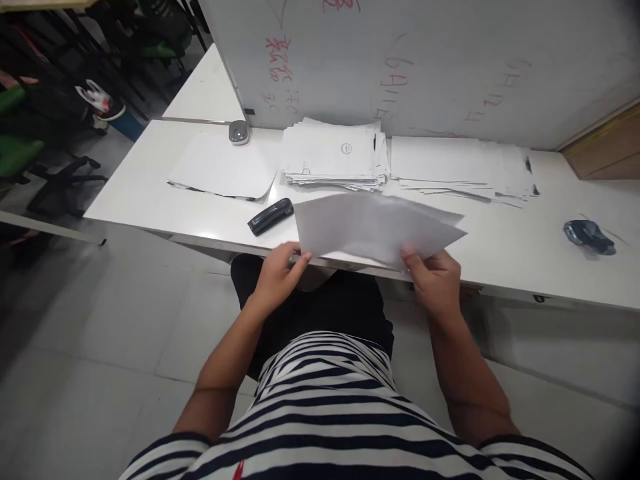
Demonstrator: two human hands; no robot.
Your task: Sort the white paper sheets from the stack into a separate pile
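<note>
Both my hands hold a small bundle of white sheets (375, 227) just above the front edge of the white table (500, 240). My left hand (277, 273) pinches the bundle's lower left corner, fingers curled. My right hand (434, 280) grips its lower right edge with the thumb on top. A black stapler (271, 215) lies on the table just left of the sheets, close to my left hand.
A thick pile of printed papers (334, 157) sits at the table's back, with a spread pile (460, 167) to its right and loose sheets (223, 167) to its left. A small grey round object (239, 132) and a dark crumpled item (589, 236) also lie there. A whiteboard (425, 60) stands behind. Office chairs (30, 153) are at left.
</note>
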